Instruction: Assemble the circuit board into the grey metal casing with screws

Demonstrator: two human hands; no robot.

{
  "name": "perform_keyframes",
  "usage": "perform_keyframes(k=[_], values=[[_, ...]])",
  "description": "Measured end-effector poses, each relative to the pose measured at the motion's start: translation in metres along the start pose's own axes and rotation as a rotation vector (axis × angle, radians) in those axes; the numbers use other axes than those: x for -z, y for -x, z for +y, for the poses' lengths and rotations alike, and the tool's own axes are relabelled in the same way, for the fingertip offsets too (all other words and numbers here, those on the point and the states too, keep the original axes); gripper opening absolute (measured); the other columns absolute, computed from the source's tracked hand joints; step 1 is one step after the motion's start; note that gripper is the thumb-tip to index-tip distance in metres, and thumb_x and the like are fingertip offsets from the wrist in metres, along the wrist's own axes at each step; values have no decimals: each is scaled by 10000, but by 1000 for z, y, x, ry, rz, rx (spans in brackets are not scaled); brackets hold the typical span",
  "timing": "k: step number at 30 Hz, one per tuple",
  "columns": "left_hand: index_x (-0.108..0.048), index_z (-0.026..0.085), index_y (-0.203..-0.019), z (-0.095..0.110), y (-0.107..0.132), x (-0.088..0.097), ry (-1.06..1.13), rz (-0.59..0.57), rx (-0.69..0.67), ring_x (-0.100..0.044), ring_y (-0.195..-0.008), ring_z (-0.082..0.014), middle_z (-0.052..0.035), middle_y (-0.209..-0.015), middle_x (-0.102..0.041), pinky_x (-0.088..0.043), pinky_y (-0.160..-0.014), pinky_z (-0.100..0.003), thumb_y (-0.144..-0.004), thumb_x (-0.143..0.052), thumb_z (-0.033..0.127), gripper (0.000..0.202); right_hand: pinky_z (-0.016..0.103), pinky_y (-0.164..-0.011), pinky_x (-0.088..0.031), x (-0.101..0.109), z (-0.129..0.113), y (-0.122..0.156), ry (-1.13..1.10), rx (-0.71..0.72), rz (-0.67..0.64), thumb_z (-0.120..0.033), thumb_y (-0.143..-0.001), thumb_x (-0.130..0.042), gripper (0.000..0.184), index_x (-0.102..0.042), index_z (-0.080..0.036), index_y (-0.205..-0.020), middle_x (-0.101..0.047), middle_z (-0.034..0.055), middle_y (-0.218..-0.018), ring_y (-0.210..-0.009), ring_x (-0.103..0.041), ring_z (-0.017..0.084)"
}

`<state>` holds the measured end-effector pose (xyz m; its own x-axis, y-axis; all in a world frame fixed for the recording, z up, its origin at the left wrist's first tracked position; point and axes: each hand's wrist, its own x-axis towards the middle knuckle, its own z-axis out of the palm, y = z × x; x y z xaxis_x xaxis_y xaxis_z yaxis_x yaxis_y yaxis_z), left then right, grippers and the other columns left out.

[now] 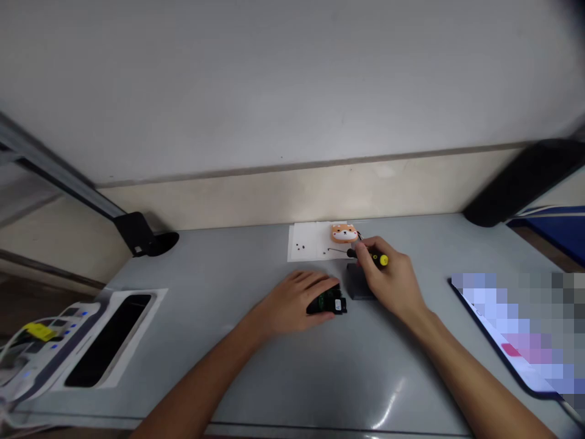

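Observation:
My left hand (305, 302) rests on the grey table with its fingers closed round a small black device (331, 301), which shows green circuit board and a white sticker. In my right hand (388, 271) is a screwdriver (377, 259) with a black and yellow handle. Its thin shaft points left over a white paper sheet (311, 235), the tip near a tiny dark screw (324, 252). Several more tiny screws (299, 247) lie on the sheet's left part. Partly under my right hand sits a dark, flat, box-like piece (359, 283).
An orange dog-face case (344, 233) sits on the paper's right part. At left lie a black phone (109, 341) on white paper and a power strip (64, 347) with cables. A lit tablet-like screen (516, 335) lies at right. A black cylinder (521, 183) leans at the back right.

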<state>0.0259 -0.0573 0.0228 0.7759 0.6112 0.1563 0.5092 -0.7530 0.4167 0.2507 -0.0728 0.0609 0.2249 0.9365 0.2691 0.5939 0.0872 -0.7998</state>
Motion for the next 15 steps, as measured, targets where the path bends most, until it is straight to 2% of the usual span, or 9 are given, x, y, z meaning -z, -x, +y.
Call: perform_keyframes(k=[4, 7, 10, 15], values=[[-548, 241, -1464, 2, 0, 0, 4, 7, 19, -601, -1313, -265, -96, -1416, -648, -465, -1161, -437, -958, -720, 409, 560, 293, -582, -446, 3, -1, -1, -52, 10, 47, -574, -936, -550, 391, -708, -224, -862, -717, 19, -653, -587, -640, 188], [-546, 265, -1458, 4, 0, 0, 35, 23, 75, -606, -1296, -268, -84, -1393, -659, -483, -1138, -440, -953, -721, 414, 554, 271, -513, -417, 9, -5, -2, -158, -21, 106, -553, -932, -554, 388, -676, -218, -780, -647, -8, -567, -521, -585, 159], [-550, 284, -1447, 6, 0, 1, 72, 36, 113, -610, -1284, -279, -81, -1383, -664, -495, -1120, -455, -933, -739, 418, 564, 259, -459, -387, 14, -7, -3, -237, -72, 188, -464, -901, -577, 318, -646, -218, -711, -585, -32, -497, -455, -528, 139], [-557, 280, -1440, 7, -1, 1, 91, 36, 127, -613, -1277, -282, -81, -1391, -663, -501, -1113, -455, -927, -742, 391, 558, 247, -442, -386, 18, -7, -4, -297, -80, 284, -346, -841, -582, 243, -624, -217, -639, -552, -38, -458, -435, -524, 129]])
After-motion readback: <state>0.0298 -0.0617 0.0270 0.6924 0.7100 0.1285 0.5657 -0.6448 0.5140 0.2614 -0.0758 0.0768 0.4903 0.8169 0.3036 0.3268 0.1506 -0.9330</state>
